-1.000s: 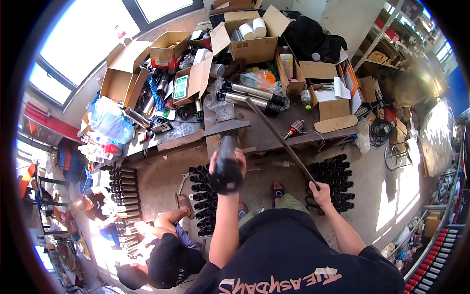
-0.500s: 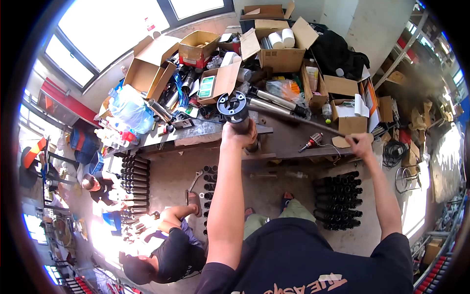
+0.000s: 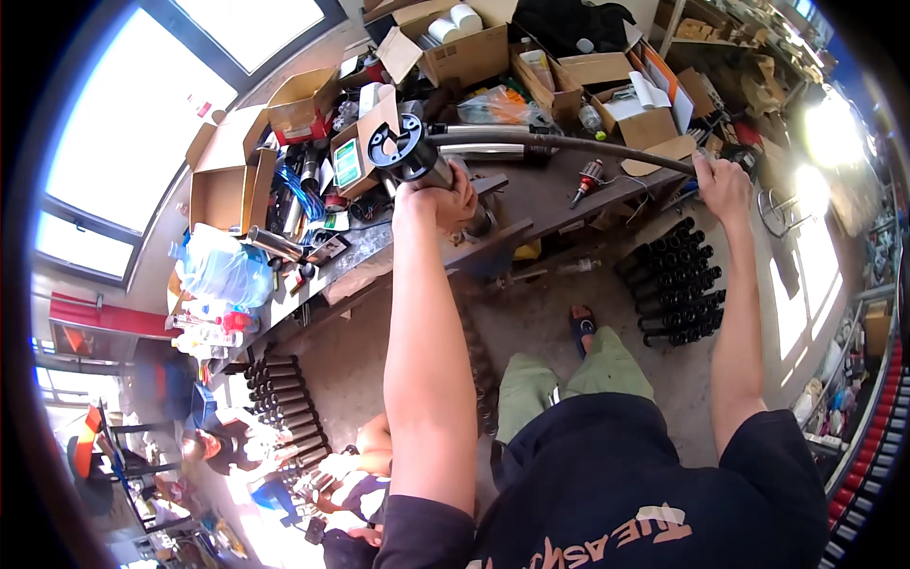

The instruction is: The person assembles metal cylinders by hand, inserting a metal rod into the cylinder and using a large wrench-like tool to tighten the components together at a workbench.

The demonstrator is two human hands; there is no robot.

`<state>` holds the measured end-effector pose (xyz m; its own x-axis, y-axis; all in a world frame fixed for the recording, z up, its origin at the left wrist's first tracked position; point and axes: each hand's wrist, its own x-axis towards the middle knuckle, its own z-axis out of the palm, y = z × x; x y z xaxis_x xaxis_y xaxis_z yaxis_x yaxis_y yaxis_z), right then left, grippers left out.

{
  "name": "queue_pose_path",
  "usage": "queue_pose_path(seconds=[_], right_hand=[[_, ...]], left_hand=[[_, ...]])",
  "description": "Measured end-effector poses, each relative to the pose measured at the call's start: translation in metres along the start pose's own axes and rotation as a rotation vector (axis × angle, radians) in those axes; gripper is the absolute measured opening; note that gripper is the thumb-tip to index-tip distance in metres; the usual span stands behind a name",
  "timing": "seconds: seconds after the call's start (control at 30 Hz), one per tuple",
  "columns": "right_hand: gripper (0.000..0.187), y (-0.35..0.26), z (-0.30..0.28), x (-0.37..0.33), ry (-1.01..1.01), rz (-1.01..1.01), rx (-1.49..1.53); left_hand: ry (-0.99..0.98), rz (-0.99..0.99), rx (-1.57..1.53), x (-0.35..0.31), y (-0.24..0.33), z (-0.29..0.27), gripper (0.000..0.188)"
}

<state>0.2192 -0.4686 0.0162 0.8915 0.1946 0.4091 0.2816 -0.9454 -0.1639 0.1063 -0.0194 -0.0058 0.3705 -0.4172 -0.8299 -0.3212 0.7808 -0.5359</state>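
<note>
My left hand (image 3: 438,201) is closed around a dark metal cylinder, just below its round flanged head (image 3: 400,150). That head has a silvery face with several holes and openings. A long dark metal rod (image 3: 578,144) reaches from the head across to the right, looking bowed in this view. At its far right end, my right hand (image 3: 724,190) is wrapped round the rod. How the rod joins the head is not clear. The cylinder's lower part is partly covered by my left hand, close to the workbench (image 3: 545,199) edge.
Open cartons (image 3: 464,55) and silvery tubes crowd the bench's back. A small motor armature (image 3: 588,180) lies on the bench. Black tubes (image 3: 673,280) are stacked on the floor at right, more black tubes (image 3: 289,408) at left. Co-workers (image 3: 355,503) sit at lower left.
The view has turned, so the bench now slants up to the right and the co-workers appear lower. Both hands keep their grips, and the rod lies more level across the picture.
</note>
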Motion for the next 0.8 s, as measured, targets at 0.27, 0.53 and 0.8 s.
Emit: queue_pose_path(seconds=[0.27,0.53,0.8], right_hand=[[0.062,-0.001,-0.002,-0.005,0.034,0.034,-0.043],[0.063,-0.005,-0.015,-0.017,0.034,0.046,-0.063],[0.057,0.011,-0.013,-0.016,-0.042,-0.029,0.033]], left_hand=[[0.047,-0.003,-0.011,-0.009,-0.004,-0.001,0.085],[0.146,-0.093,-0.122,0.008,0.004,0.012,0.08],[-0.132,-0.081,0.09,0.012,0.006,0.002,0.084]])
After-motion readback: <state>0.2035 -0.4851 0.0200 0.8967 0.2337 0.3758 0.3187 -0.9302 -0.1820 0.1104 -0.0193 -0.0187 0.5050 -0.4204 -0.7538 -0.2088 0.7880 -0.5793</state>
